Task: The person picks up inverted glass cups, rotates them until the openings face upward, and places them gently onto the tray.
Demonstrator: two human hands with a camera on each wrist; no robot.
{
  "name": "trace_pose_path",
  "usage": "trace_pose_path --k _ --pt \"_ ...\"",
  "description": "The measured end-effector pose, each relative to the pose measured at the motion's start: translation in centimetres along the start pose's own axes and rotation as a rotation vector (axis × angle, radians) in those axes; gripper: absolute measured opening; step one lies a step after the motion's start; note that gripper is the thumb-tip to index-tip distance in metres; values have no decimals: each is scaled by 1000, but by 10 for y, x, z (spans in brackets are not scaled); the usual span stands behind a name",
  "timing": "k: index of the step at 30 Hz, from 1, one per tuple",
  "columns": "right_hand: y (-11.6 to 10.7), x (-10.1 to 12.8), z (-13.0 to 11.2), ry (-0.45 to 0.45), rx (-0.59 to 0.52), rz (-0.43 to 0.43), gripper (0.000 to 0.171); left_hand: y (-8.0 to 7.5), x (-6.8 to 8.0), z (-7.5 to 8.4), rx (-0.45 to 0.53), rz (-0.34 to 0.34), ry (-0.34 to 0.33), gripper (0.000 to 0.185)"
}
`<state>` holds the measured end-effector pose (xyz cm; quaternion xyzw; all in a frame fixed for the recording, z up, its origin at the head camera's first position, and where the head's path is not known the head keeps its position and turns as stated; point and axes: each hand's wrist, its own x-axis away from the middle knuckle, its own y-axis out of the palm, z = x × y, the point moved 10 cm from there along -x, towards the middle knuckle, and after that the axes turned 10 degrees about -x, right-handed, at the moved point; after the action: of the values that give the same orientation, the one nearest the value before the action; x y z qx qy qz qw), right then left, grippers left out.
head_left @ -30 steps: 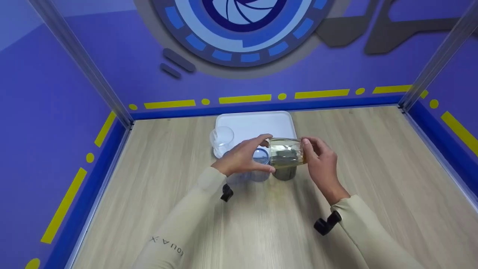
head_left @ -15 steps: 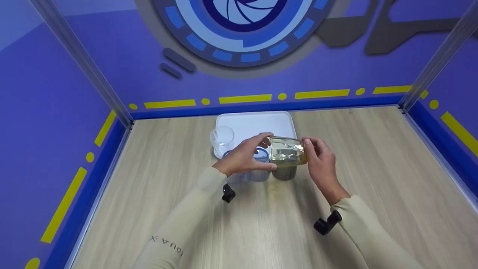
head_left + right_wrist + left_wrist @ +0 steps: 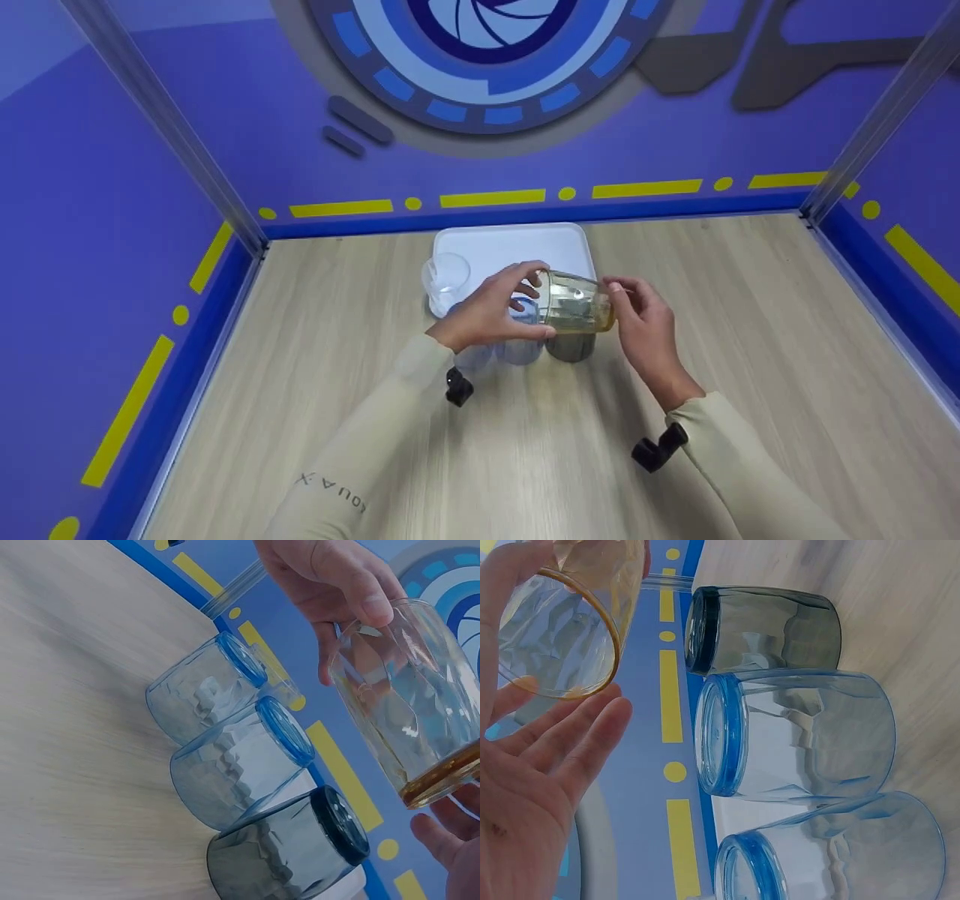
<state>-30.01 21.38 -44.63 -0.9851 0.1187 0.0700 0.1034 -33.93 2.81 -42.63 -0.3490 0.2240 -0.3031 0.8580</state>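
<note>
Reading "AQUA X" on sleeve (image 3: 334, 491); hands hold amber glass (image 3: 576, 303).

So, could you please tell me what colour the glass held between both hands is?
Amber-yellow, clear tumbler glass, seen best in the right wrist view.

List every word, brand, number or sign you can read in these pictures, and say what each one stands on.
"QUA X": grey letters on the left forearm of the cream long sleeve, seen upside down from the head view; any letters before them are hidden by the fold.
Amber-tinted ribbed drinking glass held between left hand and right hand: no lettering.
Blue glasses, grey glass, white tray: none.
</note>
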Motion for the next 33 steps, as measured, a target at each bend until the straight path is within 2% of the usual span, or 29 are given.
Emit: trace_pose_path --k 7,16,33 --pt "-4 -3 -9 -81 -47 9 37 -2 3 0 -23 -10 -15 85" --pt "-1 2 -25 -181 23 -19 34 -5 6 -1 -77 -38 -22 87" --pt "13 5 -32 -246 91 -158 48 -13 8 6 -123 -75 -17 89"
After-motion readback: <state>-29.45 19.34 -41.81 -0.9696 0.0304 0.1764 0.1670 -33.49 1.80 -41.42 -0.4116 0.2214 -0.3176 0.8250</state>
